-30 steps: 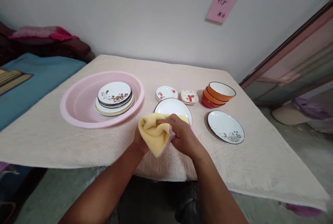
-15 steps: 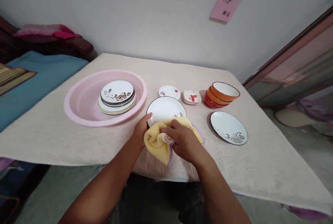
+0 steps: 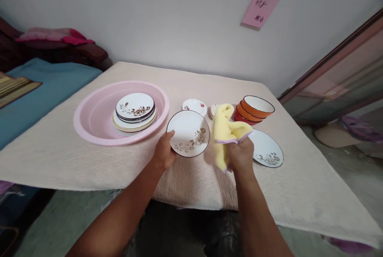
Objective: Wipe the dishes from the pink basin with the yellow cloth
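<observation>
By the front edge of the surface (image 3: 308, 193), the left hand's grip (image 3: 164, 151) held a flower-patterned plate (image 3: 185, 129) at its left rim. Just right of it, the right hand's grip (image 3: 241, 155) was bunched round a yellow cloth (image 3: 223, 125). Farther in, a second plate (image 3: 267, 146) lay toward the right edge; a pink basin (image 3: 95, 115) held stacked plates (image 3: 135, 106) toward the left edge. Nearer the back edge sat a flowered dish (image 3: 194, 106) and orange bowls (image 3: 254, 110).

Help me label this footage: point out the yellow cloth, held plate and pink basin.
Yellow cloth (image 3: 223, 130), head view: bunched middle.
Held plate (image 3: 188, 132), head view: centre of its face.
Pink basin (image 3: 97, 113), head view: bare inside surface.
</observation>
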Available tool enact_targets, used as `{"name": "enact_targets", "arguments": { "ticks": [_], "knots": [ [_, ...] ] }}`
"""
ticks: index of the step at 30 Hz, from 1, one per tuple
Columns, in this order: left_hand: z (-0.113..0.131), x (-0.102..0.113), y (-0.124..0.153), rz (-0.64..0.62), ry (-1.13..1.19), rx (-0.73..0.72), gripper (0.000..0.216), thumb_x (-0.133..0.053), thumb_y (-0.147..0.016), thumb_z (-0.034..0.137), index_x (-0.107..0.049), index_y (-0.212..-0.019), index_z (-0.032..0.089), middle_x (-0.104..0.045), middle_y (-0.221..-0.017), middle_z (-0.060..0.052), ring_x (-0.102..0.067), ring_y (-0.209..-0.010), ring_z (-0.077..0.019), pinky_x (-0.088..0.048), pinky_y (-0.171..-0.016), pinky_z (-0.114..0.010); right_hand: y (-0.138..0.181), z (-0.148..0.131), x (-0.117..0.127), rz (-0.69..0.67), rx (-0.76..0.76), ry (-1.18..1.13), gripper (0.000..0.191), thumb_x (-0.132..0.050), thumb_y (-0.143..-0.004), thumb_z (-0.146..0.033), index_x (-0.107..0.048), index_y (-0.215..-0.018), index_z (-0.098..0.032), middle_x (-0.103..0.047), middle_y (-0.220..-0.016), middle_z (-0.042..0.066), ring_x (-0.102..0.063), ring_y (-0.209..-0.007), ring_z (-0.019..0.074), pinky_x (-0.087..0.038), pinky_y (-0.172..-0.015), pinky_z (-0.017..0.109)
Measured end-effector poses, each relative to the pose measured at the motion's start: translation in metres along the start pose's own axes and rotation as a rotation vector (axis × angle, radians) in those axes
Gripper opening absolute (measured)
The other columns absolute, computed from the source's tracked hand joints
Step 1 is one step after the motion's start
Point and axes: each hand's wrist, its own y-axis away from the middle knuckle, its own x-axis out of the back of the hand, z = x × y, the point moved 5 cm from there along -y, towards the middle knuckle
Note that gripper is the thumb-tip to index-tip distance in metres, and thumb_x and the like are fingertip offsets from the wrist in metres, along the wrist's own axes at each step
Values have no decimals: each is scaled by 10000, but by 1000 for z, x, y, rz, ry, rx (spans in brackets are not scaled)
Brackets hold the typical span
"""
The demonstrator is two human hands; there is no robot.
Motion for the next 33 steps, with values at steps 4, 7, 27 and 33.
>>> {"name": "enact_targets", "arguments": {
  "ticks": [4,7,27,33],
  "knots": [
    [-12,-6,7,-123,-49,-53,359,-649,-673,205,-617,-1026,145,-684,-988,-85,-639,-888,-232,-519,-722,-324,28,-31,-32,-137,182,-99,411,-577,-751,-261,-575,-1158,-204,-609,-1100,81,-587,-1005,232,-488,-848,392],
    [-17,-12,15,-265,-12,-131,514,-740,-571,119,-611,-1063,196,-658,-1098,-60,-607,-1000,-233,-494,-860,-348,49,-54,-58,-302,400,64,564,-569,-708,-159,-503,-1260,-256,-514,-1176,79,-536,-1074,218,-471,-893,377],
    [-13,-20,26,-90,-228,-163,256,-513,-608,159,-609,-845,153,-605,-653,0,-582,-647,-163,-425,-562,-248,2,-5,-22,22,217,544,467,-466,-681,-135,-558,-1134,-198,-495,-874,54,-497,-756,201,-436,-669,315],
    [-8,-22,26,-63,-202,-166,248,-513,-573,160,-598,-806,150,-578,-623,4,-556,-616,-152,-396,-540,-234,0,7,-16,58,197,437,303,-462,-662,-167,-568,-946,-160,-510,-834,49,-505,-774,206,-448,-707,335]
  ]
}}
